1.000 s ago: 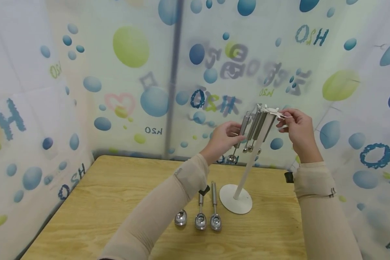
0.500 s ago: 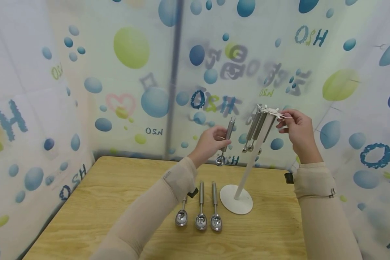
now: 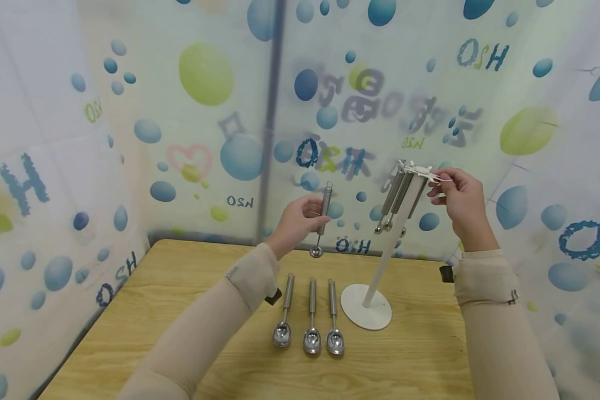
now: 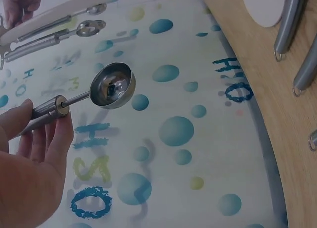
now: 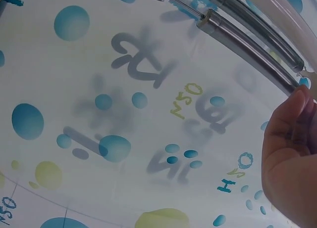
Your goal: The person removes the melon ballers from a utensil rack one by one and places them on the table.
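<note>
My left hand (image 3: 295,226) holds a steel melon baller (image 3: 325,203) by its handle, between thumb and fingers, above the table's back edge. Its small round cup points down; the left wrist view shows the hollow of the cup (image 4: 113,85). To the right, a white utensil stand (image 3: 386,258) leans in the head view, its hooked top (image 3: 420,170) carrying several hanging melon ballers (image 3: 393,194). My right hand (image 3: 464,203) pinches a hook of that top. In the right wrist view, a hanging steel handle (image 5: 250,52) ends right at the thumb (image 5: 292,107).
Three steel ice cream scoops (image 3: 312,340) lie side by side on the wooden table (image 3: 405,361), handles toward the back. The stand's round white base (image 3: 352,306) is just right of them. A patterned curtain (image 3: 205,211) rises behind the table.
My left hand has taken the melon baller away from the stand and carried it left. The right hand stays at the stand's top.
</note>
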The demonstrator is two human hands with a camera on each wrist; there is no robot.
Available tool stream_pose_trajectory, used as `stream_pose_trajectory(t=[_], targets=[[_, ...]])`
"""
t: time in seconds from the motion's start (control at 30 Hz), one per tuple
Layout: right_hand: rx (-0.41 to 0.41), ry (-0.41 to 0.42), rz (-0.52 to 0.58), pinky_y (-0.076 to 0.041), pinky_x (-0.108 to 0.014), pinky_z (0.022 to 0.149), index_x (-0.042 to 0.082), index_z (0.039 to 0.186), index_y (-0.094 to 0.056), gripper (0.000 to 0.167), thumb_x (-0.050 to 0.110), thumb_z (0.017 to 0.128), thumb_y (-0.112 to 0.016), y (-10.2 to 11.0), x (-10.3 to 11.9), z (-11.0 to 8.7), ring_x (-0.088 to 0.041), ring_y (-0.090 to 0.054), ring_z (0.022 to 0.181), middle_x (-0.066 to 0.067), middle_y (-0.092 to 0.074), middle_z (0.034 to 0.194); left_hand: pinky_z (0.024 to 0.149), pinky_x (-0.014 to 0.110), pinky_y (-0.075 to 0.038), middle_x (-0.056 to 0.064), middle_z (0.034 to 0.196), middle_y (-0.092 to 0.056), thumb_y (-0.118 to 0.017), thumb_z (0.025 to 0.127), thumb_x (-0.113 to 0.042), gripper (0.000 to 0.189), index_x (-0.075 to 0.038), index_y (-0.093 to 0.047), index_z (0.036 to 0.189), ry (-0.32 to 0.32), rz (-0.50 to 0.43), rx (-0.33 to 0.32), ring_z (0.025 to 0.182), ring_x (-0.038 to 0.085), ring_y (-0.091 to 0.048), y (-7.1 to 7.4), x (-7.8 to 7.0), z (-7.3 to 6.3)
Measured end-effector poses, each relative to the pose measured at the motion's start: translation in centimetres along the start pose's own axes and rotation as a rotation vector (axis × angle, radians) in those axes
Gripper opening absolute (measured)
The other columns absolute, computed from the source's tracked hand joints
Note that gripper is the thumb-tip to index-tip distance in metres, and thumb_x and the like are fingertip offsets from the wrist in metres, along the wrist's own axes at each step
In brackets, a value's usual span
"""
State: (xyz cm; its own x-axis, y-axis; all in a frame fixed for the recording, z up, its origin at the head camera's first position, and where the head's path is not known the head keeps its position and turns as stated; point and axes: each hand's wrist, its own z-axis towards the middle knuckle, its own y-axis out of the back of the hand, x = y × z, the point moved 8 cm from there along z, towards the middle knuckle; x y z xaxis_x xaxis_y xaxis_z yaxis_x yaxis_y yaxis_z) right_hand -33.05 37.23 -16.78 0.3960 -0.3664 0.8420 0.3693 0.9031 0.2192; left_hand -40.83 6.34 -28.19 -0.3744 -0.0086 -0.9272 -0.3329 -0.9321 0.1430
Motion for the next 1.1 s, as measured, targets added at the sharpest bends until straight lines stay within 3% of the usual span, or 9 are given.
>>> stream_pose_trajectory(t=[0.3,0.57,0.8,1.1], targets=[[0.002,-0.006,-0.040,-0.055,-0.016,0.067,0.013,0.111,-0.067,0.020,0.025,0.106,-0.052,-0.7,-0.1,-0.1,-0.008,-0.064,0.076,0.004,-0.064,0.092,0.077,0.035,-0.060,0.010,0.110,-0.067,-0.076,0.091,-0.006,0.030,-0.007,-0.065,0.119,0.079,0.022,-0.052,0.099,0.024,-0.066,2.9,2.3,-1.7],[0.018,-0.011,0.078,-0.055,-0.016,0.065,0.013,0.108,-0.068,0.017,0.021,0.106,-0.053,-0.5,0.0,0.1,-0.009,-0.065,0.075,0.001,-0.065,0.092,0.079,0.035,-0.060,0.011,0.113,-0.065,-0.077,0.090,-0.006,0.032,-0.005,-0.064,0.120,0.116,0.085,-0.063,0.101,0.025,-0.065,5.1,3.8,-3.2],[0.014,-0.012,0.078,-0.055,-0.016,0.064,0.013,0.109,-0.068,0.018,0.020,0.106,-0.052,-0.3,-0.1,0.1,-0.009,-0.065,0.074,0.003,-0.065,0.090,0.083,0.041,-0.059,0.012,0.113,-0.064,-0.078,0.089,-0.005,0.034,-0.004,-0.063,0.120,0.204,0.078,-0.057,0.096,0.025,-0.066,6.5,5.8,-4.8],[0.009,-0.012,0.075,-0.055,-0.016,0.064,0.014,0.110,-0.067,0.016,0.019,0.106,-0.052,-0.1,-0.1,-0.1,-0.009,-0.064,0.074,0.002,-0.066,0.090,0.080,0.035,-0.060,0.013,0.109,-0.065,-0.077,0.089,-0.003,0.033,-0.002,-0.064,0.119,0.259,0.085,-0.056,0.096,0.025,-0.065,7.6,8.0,-6.1]])
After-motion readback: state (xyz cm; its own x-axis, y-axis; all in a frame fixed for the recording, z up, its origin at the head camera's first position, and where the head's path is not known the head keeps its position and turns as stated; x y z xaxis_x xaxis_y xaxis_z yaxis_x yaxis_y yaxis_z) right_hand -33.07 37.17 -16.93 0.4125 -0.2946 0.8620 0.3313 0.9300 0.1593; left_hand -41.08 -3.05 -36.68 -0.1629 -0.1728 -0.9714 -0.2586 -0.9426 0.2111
